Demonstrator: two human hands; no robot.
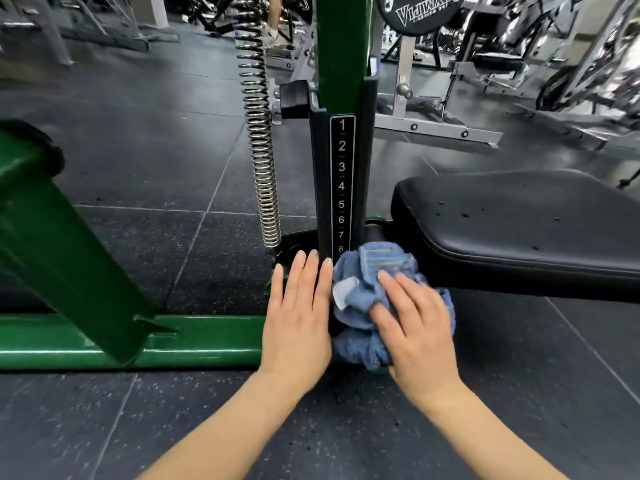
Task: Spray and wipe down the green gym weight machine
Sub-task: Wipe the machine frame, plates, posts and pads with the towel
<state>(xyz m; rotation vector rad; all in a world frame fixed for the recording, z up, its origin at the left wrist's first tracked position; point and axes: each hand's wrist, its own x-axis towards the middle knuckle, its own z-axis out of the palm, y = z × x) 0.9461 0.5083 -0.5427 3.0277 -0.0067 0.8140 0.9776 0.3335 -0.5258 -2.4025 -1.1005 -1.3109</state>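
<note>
Both hands flat: L hand (pixel 298 317) on green frame (pixel 207 341), R hand (pixel 415 330) presses blue cloth (pixel 367 271); scale (pixel 342 185) 1-8

two bare forearms, entering from the bottom edge. no sleeves, watch, bracelets or rings in view. left hand (pixel 298 317) and right hand (pixel 417 336) both ungloved, with slim fingers. fingernails short, neatly trimmed, unpainted, with a natural pale sheen. wrists narrow and uncovered. forearms smooth, bare up to the frame edge, with no visible marks.
</note>
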